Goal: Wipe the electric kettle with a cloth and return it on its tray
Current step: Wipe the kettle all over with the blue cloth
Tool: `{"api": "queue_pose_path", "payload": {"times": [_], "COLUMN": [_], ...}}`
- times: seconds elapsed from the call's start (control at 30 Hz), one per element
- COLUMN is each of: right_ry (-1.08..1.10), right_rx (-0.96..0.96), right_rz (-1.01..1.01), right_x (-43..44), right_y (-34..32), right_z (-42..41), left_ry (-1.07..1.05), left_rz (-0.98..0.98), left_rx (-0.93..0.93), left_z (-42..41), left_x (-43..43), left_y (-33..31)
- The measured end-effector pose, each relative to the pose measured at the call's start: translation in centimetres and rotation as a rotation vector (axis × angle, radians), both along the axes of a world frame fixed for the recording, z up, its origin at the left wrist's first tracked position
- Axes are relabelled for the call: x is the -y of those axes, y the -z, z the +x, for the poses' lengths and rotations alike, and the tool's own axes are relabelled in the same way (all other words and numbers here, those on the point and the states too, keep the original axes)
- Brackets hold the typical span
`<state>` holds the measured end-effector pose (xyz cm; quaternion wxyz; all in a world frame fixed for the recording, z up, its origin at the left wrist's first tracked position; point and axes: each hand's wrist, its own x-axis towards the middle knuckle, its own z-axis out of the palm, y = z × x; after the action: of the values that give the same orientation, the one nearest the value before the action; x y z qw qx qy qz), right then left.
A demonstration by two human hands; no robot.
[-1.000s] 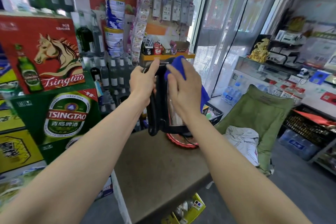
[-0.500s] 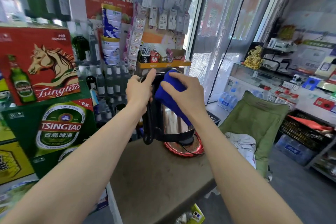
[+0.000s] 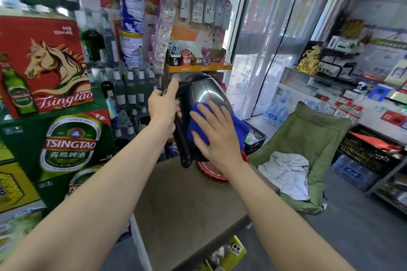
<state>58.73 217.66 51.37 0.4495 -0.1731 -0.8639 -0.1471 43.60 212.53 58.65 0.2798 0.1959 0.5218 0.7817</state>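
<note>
The steel electric kettle [image 3: 206,92] with a black handle is held up in the air, tilted toward me, over the far end of a small brown table [image 3: 187,209]. My left hand [image 3: 164,108] is shut on the black handle, index finger stretched up. My right hand [image 3: 217,132] presses a blue cloth [image 3: 198,125] flat against the kettle's lower side, fingers spread. Under the kettle a round red tray [image 3: 209,170] lies on the table, mostly hidden by my right wrist and the kettle.
Stacked Tsingtao beer cartons [image 3: 66,138] and rows of bottles [image 3: 130,92] crowd the left. A display rack of packets [image 3: 198,59] stands behind the kettle. A green folding chair [image 3: 308,145] with a white garment sits right of the table; shelves line the far right.
My right hand has slid the blue cloth from the kettle's top down to its lower side. The kettle has tilted more toward me, with my left hand still on the handle.
</note>
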Motion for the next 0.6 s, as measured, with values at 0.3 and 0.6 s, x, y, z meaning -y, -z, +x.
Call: {"api": "queue_pose_path", "payload": {"times": [0.3,0.6], "right_ry": [0.124,0.1], "right_rx": [-0.04,-0.486], "right_rz": [-0.143,-1.133], "right_x": [-0.9,-4.3], "right_y": [-3.7,-7.6], "right_z": [-1.9,0.7], "left_ry": [0.043,0.165], "left_rz": [0.077,0.072], "left_rx": [0.06,0.109], "left_z": [0.7,-0.6], "left_x": [-0.3,0.2], "left_y": [0.7,1.6]}}
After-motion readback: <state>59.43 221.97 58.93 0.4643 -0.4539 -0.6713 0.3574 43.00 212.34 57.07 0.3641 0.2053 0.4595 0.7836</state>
